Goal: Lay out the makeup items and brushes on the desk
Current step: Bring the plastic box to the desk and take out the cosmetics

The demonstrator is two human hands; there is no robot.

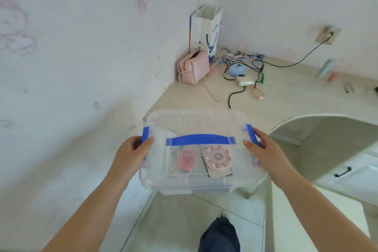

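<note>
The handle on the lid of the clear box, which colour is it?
The handle is blue, like the two side clips; the head view shows it.

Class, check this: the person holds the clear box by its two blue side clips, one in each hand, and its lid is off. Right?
Not quite. The head view shows the lid still on the box, its blue handle across the top. The rest stands: the left hand and right hand each hold a blue side clip.
</note>
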